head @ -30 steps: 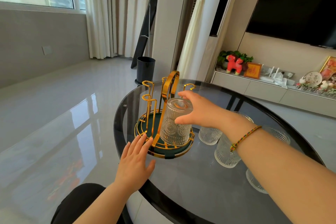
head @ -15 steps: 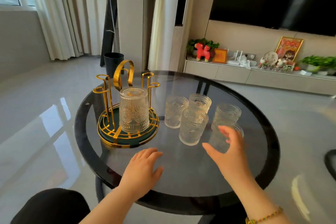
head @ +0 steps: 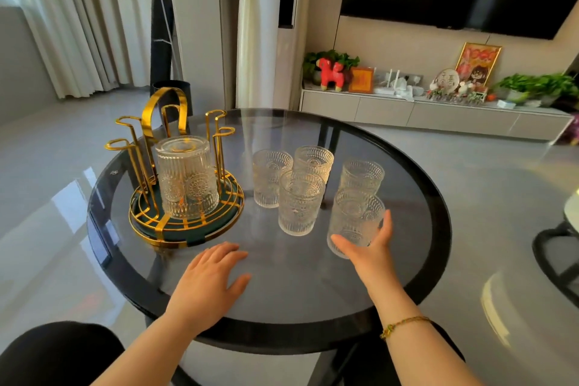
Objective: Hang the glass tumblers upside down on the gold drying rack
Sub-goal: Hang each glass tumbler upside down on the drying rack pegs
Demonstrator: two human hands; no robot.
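Observation:
The gold drying rack (head: 175, 229) with a dark green base stands at the left of the round glass table (head: 313, 291). One embossed glass tumbler (head: 187, 177) hangs upside down on it; the other gold pegs are bare. Several upright tumblers cluster at the table's middle, among them one at the back left (head: 270, 177) and one in front (head: 299, 202). My right hand (head: 369, 247) wraps thumb and fingers around the nearest tumbler (head: 355, 219), which stands on the table. My left hand (head: 210, 282) lies flat on the glass in front of the rack, fingers spread.
A low white cabinet (head: 438, 113) with a red toy horse (head: 332, 74), plants and framed pictures runs along the far wall under a dark screen. A black bin (head: 172, 91) stands behind the rack. A dark chair edge (head: 557, 260) shows at the right.
My right hand let go of the tumbler hung on the rack, swung right and closed around the nearest upright tumbler. My left hand left the rack's base and settled on the table.

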